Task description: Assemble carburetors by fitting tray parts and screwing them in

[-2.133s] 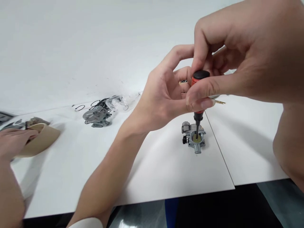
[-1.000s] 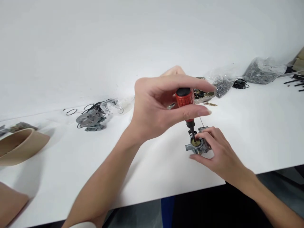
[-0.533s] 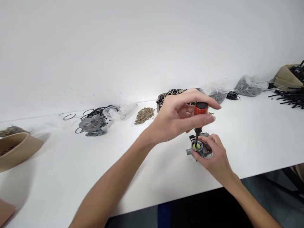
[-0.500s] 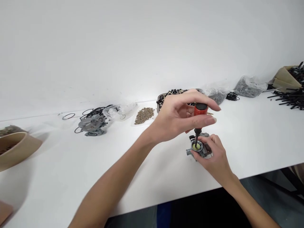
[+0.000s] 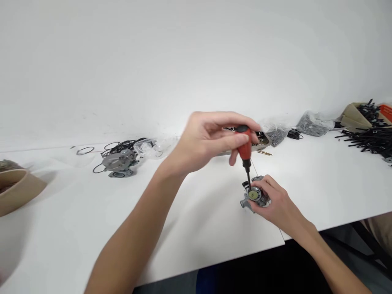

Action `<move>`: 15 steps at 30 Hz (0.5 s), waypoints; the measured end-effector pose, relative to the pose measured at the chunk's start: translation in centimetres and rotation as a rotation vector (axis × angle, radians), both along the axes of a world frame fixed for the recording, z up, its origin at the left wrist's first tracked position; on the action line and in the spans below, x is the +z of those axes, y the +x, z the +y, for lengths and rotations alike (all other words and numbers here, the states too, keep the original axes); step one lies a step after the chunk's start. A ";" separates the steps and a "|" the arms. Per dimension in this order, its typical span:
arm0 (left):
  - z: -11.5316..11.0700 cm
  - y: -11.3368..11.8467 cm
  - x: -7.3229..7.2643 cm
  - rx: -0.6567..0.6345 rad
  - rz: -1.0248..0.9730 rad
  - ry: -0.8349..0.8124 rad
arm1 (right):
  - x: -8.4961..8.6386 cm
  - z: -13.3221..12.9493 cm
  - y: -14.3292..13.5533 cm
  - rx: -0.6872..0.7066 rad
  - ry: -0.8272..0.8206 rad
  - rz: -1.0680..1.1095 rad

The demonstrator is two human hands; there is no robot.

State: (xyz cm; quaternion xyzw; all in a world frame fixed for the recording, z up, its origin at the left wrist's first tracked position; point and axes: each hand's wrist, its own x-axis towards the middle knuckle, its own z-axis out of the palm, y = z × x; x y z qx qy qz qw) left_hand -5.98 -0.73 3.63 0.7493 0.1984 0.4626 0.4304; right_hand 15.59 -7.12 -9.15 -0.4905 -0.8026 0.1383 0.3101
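Note:
My left hand (image 5: 211, 139) is closed around the red handle of a screwdriver (image 5: 244, 149), thumb and fingers on either side of its black-capped end. The screwdriver leans a little, its dark shaft pointing down to the round bore of a small grey metal carburetor (image 5: 244, 203). At the rim of that bore is the tip; whether it touches is unclear. Inside the bore shows a yellowish brass disc (image 5: 252, 195) with a small spot at its middle. My right hand (image 5: 277, 200) grips the carburetor from the right, thumb in front and fingers behind.
Another grey carburetor (image 5: 118, 162) lies to the left by black rings and cords (image 5: 127, 146). Behind my left hand is a metal tray (image 5: 265, 143) of small parts, with brass pins (image 5: 265, 153) beside it. Plastic bags (image 5: 315, 123) and black parts (image 5: 367, 139) line the right.
My left hand has drawn the screwdriver to the left and tilted it. Its tip has left the disc's middle for the bore's rim. My right hand keeps its grip on the carburetor.

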 end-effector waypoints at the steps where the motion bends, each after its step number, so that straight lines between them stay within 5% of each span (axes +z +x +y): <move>1: 0.0 -0.3 0.1 0.055 -0.037 0.018 | 0.6 0.0 1.0 0.033 -0.059 -0.030; 5: 0.0 -1.3 0.9 0.175 -0.108 0.064 | 2.8 0.0 7.8 0.074 -0.219 -0.140; 10: 0.6 -1.7 1.0 0.279 -0.106 0.014 | 3.9 1.3 19.7 -0.099 -0.229 -0.251; 15: 2.6 -1.5 -3.4 0.302 -0.013 -0.252 | 3.4 5.7 31.2 -0.470 -0.101 -0.305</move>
